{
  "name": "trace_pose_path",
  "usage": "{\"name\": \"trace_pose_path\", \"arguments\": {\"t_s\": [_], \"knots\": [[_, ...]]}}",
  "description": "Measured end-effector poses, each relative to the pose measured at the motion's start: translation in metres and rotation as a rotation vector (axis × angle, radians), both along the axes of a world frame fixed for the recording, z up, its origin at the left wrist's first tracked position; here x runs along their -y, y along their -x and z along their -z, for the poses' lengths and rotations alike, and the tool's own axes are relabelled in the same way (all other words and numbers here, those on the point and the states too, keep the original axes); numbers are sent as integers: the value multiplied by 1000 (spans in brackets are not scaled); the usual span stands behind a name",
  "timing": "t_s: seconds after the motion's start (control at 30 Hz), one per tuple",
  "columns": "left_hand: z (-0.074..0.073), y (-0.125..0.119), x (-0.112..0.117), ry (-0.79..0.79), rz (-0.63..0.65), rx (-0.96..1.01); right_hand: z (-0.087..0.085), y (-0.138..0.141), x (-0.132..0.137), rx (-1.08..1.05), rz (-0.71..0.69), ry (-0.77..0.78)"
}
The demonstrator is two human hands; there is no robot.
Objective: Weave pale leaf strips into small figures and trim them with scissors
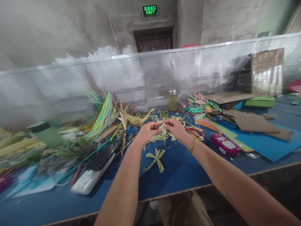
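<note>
Both my hands meet over the middle of the blue table. My left hand pinches one side of a pale green corn husk strip. From the other side my right hand has its fingers closed on the same strip. Loose husk pieces lie just beneath the fingers, with a thin curl hanging down. Nearer to me, a small knotted husk figure with several splayed ends rests flat on the table, touched by neither hand.
To the left stand colourful pipe cleaners, dried husks and a green cup. On the right are a purple box, blue paper, cardboard and red-handled scissors. A glass bottle stands before the perforated metal screen.
</note>
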State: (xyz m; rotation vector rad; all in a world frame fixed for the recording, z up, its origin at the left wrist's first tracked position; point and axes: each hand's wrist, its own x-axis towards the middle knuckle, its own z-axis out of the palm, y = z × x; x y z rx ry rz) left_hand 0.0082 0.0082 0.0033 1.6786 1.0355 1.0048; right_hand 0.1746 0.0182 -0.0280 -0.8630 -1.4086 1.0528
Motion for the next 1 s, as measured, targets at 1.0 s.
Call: {"name": "trace_pose_path", "arguments": {"t_s": [1.0], "knots": [[-4, 0, 1, -90, -127, -45, 8, -3, -8, 85, 100, -3]]}}
